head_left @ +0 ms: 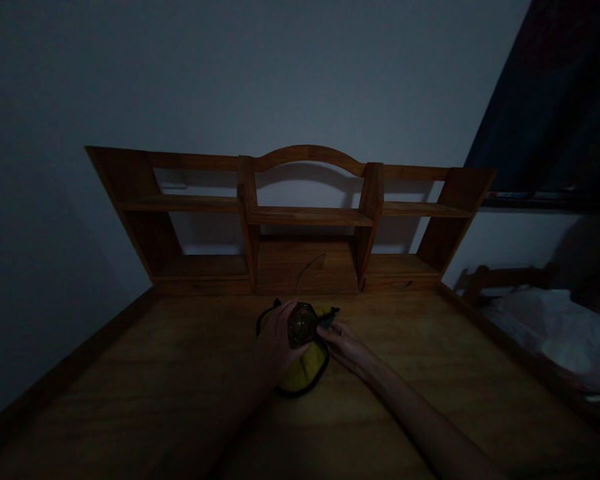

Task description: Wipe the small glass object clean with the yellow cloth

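A yellow cloth with a dark edge (303, 373) lies on the wooden desk (180, 373), near the middle. My left hand (275, 343) is wrapped round a small dark round object, perhaps a glass jar (301, 325), held over the cloth. My right hand (343, 347) reaches in from the right, its fingers pinched at the jar's right side and at a dark corner of the cloth. The light is very dim, so the object's details are unclear.
A wooden shelf unit (305, 217) with bare compartments stands at the desk's back against a pale wall. Raised rails run along the desk's left and right edges. White bedding (555, 327) and a wooden bed frame lie to the right.
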The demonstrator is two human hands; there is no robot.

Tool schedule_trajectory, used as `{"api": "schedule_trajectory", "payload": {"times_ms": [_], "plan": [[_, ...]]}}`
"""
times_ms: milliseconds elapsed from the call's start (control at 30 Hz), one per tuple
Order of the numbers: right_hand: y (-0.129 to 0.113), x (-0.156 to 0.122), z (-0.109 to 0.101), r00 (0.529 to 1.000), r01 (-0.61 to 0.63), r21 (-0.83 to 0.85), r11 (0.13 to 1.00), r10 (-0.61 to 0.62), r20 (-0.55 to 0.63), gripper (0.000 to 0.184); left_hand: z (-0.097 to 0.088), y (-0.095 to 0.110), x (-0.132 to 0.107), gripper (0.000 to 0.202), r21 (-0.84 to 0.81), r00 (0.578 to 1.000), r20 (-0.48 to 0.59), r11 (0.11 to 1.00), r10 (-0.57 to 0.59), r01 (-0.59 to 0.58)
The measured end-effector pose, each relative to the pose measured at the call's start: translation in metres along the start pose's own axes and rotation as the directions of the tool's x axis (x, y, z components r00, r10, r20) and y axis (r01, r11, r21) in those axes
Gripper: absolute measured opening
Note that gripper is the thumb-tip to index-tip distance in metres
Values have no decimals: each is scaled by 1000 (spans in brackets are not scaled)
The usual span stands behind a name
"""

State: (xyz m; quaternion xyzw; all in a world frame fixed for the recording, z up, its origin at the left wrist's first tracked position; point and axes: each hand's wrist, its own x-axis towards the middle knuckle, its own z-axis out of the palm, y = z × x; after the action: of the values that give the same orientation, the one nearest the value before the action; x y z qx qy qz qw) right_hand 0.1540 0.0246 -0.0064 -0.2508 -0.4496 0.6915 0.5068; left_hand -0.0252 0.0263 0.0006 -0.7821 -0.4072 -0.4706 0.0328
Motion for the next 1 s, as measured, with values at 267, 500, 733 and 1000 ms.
{"api": "schedule_trajectory", "payload": {"times_ms": [267, 500, 733, 1000], "plan": [[-1, -2, -4, 999, -14, -121, 993, 7, -54, 32, -3, 4, 1, 76, -14, 998, 25, 999, 51, -51], [-5, -3, -2, 996, -22, -252, 968, -1, -88, 39, -7, 5, 1, 74, 45, 977, 135, 984, 164, -172], [1, -1, -5, 995, 13, -371, 929, -51, -91, 26, -11, 7, 2, 70, 105, 960, 205, 971, 191, -216], [7, -7, 0, 951, 92, -878, 471, -304, -63, 12, -10, 7, 4, 67, 110, 921, 294, 948, 255, -298]]}}
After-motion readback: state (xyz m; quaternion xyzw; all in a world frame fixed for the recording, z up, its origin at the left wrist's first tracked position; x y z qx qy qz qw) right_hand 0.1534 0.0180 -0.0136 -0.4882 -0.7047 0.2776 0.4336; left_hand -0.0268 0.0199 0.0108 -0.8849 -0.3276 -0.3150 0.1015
